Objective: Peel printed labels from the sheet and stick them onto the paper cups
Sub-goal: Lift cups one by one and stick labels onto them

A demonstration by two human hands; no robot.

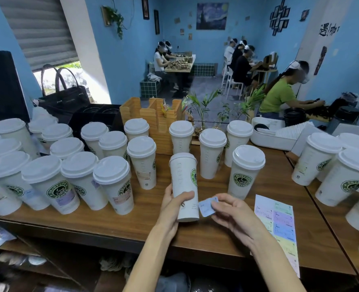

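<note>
One label [208, 206] is pinched in our right hand [230, 213], just beside the cup [185, 186] our left hand [171, 204] grips above the surface [216, 234]. We should lay one edge first, then smooth across (avoiding the logo); the sheet [279, 224] waits nearby.

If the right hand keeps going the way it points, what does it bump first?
Probably the held cup. The right hand pinches a blue label pointing left toward it; the gap looks small, though depth is unclear.
</note>
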